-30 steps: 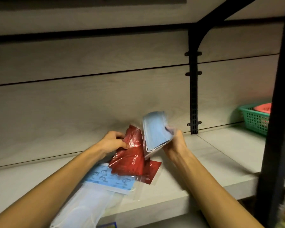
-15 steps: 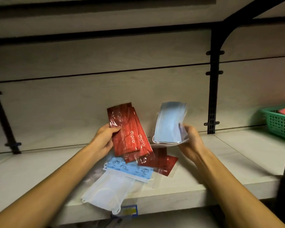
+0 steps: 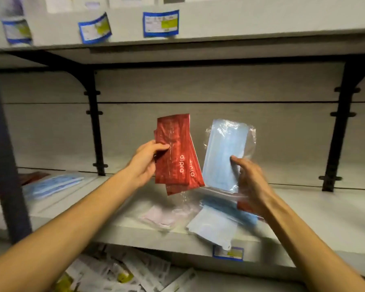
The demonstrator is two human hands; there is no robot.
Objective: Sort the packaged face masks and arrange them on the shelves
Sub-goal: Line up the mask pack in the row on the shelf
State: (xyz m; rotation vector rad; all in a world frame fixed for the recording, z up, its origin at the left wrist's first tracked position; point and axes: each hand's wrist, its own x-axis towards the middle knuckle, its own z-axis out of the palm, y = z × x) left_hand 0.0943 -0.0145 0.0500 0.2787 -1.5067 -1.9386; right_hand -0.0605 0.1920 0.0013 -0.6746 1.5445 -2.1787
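My left hand [image 3: 145,163] grips a fanned bunch of red foil mask packets [image 3: 177,152], held upright above the grey shelf [image 3: 325,216]. Just to their right, my right hand [image 3: 251,182] pinches a clear bag of light blue masks [image 3: 223,157] by its lower edge, also upright. Under my hands a loose pile lies on the shelf: a pale pink pack [image 3: 162,216], a white and blue pack [image 3: 215,226] near the front edge, and a red packet [image 3: 241,206] partly hidden by my right hand.
More blue packs [image 3: 53,184] and a red one [image 3: 30,178] lie on the shelf at far left, beyond a black bracket [image 3: 95,127]. Another bracket [image 3: 337,131] stands at right. An upper shelf with price labels [image 3: 160,23] hangs overhead. White packets [image 3: 124,272] fill the level below.
Both hands have risen from the shelf with their packs and the packs now stand upright. The view has swung up and left, so the upper shelf shows and the green basket is gone.
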